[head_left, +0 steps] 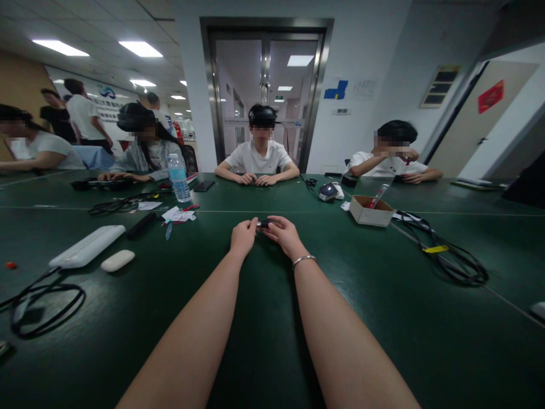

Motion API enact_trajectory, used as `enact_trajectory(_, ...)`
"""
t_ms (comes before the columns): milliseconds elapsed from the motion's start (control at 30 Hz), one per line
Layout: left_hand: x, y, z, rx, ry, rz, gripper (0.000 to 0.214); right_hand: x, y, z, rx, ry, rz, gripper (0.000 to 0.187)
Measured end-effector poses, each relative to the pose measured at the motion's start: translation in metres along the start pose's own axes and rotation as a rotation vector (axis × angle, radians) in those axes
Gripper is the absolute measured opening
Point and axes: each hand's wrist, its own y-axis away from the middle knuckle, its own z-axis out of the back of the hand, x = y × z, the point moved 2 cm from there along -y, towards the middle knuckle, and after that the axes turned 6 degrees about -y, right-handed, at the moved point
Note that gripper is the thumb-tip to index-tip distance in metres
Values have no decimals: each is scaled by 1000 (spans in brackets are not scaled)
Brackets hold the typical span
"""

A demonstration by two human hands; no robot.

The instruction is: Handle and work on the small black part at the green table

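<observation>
Small black-and-silver cylinder (pixel 264 224) pinched by left hand (pixel 243 237) and right hand (pixel 286 235), well short of far edge of green tabletop (pixel 270 324).

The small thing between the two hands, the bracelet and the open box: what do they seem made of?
The small thing: perhaps shiny metal and black plastic, one end silvery, the rest dark; too small to be sure.
The bracelet: probably polished metal, given its silvery shine.
The open box: likely cardboard, from its dull, pale walls.
</observation>
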Motion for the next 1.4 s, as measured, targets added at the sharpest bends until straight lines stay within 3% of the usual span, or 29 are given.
enact_trajectory(1400,20,-16,-12,-30,280,176,51,2,-2,-14,63,27,90,28)
